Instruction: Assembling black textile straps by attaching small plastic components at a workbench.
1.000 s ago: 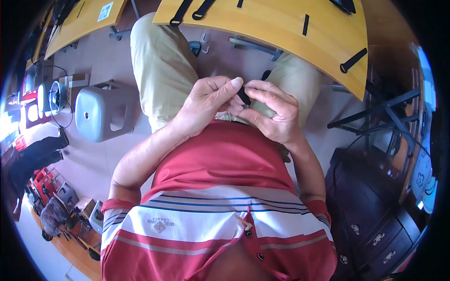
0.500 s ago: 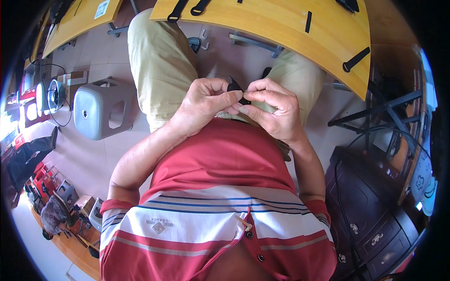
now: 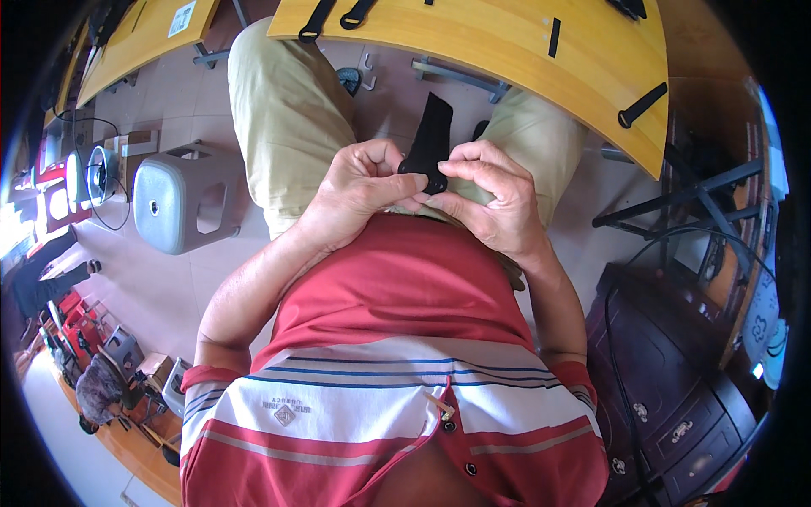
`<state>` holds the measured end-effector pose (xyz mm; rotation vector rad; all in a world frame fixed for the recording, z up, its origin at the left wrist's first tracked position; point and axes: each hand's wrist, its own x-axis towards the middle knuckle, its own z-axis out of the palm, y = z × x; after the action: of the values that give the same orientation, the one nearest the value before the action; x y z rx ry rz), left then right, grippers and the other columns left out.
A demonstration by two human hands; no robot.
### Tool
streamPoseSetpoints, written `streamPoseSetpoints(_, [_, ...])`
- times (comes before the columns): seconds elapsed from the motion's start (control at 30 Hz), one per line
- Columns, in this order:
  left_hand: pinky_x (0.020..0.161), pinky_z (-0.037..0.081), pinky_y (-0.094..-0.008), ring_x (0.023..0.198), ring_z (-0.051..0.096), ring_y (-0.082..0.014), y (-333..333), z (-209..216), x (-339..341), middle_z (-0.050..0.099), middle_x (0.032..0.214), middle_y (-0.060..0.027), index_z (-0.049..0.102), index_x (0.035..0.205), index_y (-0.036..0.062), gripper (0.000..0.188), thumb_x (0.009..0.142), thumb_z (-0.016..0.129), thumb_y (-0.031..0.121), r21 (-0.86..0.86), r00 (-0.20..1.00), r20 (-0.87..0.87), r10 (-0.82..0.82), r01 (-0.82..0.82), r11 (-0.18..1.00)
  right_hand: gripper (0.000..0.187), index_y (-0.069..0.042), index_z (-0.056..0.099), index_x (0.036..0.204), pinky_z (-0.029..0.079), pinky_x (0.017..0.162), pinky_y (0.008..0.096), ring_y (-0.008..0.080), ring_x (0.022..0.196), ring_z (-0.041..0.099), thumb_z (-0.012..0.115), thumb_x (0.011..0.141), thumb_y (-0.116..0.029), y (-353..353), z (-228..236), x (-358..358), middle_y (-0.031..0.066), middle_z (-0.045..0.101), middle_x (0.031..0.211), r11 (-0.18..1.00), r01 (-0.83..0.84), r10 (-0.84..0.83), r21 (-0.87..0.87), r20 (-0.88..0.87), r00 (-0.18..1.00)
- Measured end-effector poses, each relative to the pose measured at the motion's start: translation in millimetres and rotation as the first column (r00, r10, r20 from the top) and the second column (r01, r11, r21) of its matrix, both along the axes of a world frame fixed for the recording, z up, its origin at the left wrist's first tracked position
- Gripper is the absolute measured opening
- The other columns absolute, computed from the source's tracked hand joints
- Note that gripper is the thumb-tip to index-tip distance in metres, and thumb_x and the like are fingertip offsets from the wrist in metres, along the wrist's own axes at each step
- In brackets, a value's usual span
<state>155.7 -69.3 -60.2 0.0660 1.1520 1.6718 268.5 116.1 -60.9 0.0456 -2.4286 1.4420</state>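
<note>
Between my hands, above my lap, a black strap [image 3: 432, 135] points up toward the table, its wide flat end free. Its lower end, which looks like a dark buckle or loop, is partly covered by my fingers. My left hand [image 3: 359, 182] pinches that end from the left, thumb laid across it. On the other side my right hand [image 3: 497, 196] grips the edge between thumb and forefinger.
The yellow table [image 3: 481, 42] ahead bears black straps with looped ends, one being the strap [image 3: 642, 106] at its right corner. A grey stool [image 3: 160, 205] stands left. Lower right is a dark drawer cabinet [image 3: 667, 380]. A person's dark-clothed limb [image 3: 42, 270] shows far left.
The strap was bunched between my fingers and now stands out long and flat above them. My hands have barely shifted. At far left the dark-clothed limb has moved further left.
</note>
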Motion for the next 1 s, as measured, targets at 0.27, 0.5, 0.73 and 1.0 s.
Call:
streamPoseSetpoints(0.27, [0.068, 0.060, -0.0237, 0.075, 0.072, -0.0147, -1.7, -4.9, 0.8, 0.071, 0.081, -0.0111, 0.056, 0.085, 0.0028, 0.014, 0.088, 0.070, -0.001, 0.008, 1.000, 0.008, 0.003, -0.003, 1.000, 0.029, 0.004, 0.071, 0.097, 0.054, 0.067, 0.0310, 0.0227, 0.078, 0.067, 0.083, 0.073, -0.006, -2.0, -2.1, 0.9, 0.0125, 0.066, 0.094, 0.998, -0.056, 0.056, -0.004, -0.003, 0.998])
streamPoseSetpoints(0.5, [0.067, 0.060, -0.0233, 0.075, 0.072, -0.0154, -2.6, -4.5, 0.3, 0.070, 0.080, -0.0115, 0.056, 0.086, 0.0023, 0.014, 0.089, 0.070, 0.000, 0.010, 1.000, 0.018, -0.005, 0.005, 1.000, 0.025, 0.003, 0.070, 0.094, 0.056, 0.067, 0.0335, 0.0264, 0.078, 0.067, 0.081, 0.071, -0.001, -3.3, -2.8, 2.1, 0.0131, 0.066, 0.091, 0.992, -0.068, 0.078, 0.104, -0.097, 0.992])
streamPoseSetpoints(0.73, [0.064, 0.058, -0.0225, 0.072, 0.069, -0.0117, 1.0, -0.9, 2.3, 0.068, 0.079, -0.0075, 0.056, 0.089, 0.0037, 0.018, 0.090, 0.073, 0.011, -0.024, 1.000, 0.004, -0.002, 0.002, 1.000, 0.019, 0.002, 0.064, 0.091, 0.054, 0.065, 0.0357, 0.0291, 0.076, 0.066, 0.075, 0.076, 0.004, -4.4, -1.9, 1.5, 0.0140, 0.065, 0.087, 0.991, -0.093, 0.099, 0.093, -0.072, 0.992])
streamPoseSetpoints(1.0, [0.065, 0.058, -0.0243, 0.071, 0.068, -0.0115, 2.4, -5.7, 1.4, 0.069, 0.081, -0.0066, 0.058, 0.093, 0.0048, 0.015, 0.095, 0.067, 0.017, -0.068, 0.999, -0.031, -0.038, 0.036, 0.997, 0.011, 0.003, 0.062, 0.091, 0.053, 0.068, 0.0361, 0.0320, 0.078, 0.066, 0.069, 0.083, 0.005, -1.7, -1.4, -3.4, 0.0161, 0.065, 0.086, 0.991, -0.120, 0.121, -0.065, 0.012, 0.993])
